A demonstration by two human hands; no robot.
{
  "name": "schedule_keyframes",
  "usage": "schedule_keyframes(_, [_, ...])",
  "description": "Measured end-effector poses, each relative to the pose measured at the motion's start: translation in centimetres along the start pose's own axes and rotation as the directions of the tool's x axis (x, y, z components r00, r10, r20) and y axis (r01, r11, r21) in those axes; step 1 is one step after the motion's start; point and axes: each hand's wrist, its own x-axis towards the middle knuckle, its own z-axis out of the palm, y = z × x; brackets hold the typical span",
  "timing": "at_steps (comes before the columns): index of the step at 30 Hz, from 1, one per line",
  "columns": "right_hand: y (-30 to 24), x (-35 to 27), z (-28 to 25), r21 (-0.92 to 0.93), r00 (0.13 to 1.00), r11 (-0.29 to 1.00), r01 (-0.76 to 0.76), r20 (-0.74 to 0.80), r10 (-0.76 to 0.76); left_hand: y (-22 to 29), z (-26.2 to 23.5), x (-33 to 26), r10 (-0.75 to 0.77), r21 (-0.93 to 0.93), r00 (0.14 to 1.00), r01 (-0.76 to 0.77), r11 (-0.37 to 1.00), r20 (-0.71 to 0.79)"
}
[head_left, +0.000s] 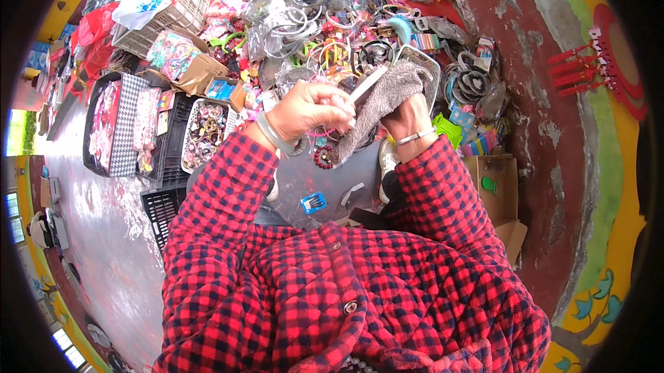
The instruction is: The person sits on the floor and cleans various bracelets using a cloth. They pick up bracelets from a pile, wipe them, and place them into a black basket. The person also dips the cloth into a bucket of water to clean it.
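1. Centrally, grey fuzzy cloth (379, 103): between the hands, gripped by the right hand (411, 116); a slackened grip could, I judge, drop it.
2. Pale strip (369, 84): at the left hand's (308, 112) bunched fingers; whether gripped, I cannot tell; cloth pile might snag it.
3. Red beaded loop (322, 158): below the left hand; a sweeping cloth could dislodge it.
4. Headband heap (311, 20): beyond both hands; its clutter could swallow dropped pieces.
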Motion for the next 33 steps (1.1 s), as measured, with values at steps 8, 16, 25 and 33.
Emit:
schedule_keyframes(8, [0.3,0.2,-0.7,0.348,0.995,0.936,-0.063,-0.047,0.084,-1.0,-4.5,0.9,0.117,-0.671,0.938,-0.316,0.671,-0.325])
schedule_keyframes(16, [0.9,-1.1,2.8,-0.233,0.978,0.963,0.138,0.188,-0.094,-1.9,-2.0,1.8,0.025,-0.678,0.905,-0.337,0.653,-0.425])
schedule_keyframes(25, [1.1,-1.5,4.4,-0.584,0.974,0.804,0.111,0.223,0.028,-2.9,-0.2,2.3,0.004,-0.689,0.921,-0.294,0.662,-0.389])
schedule_keyframes(33, [1.3,-1.5,4.4,-0.682,0.951,0.678,0.275,0.294,-0.091,-1.6,0.6,2.0,-0.022,-0.689,0.923,-0.27,0.672,-0.383])
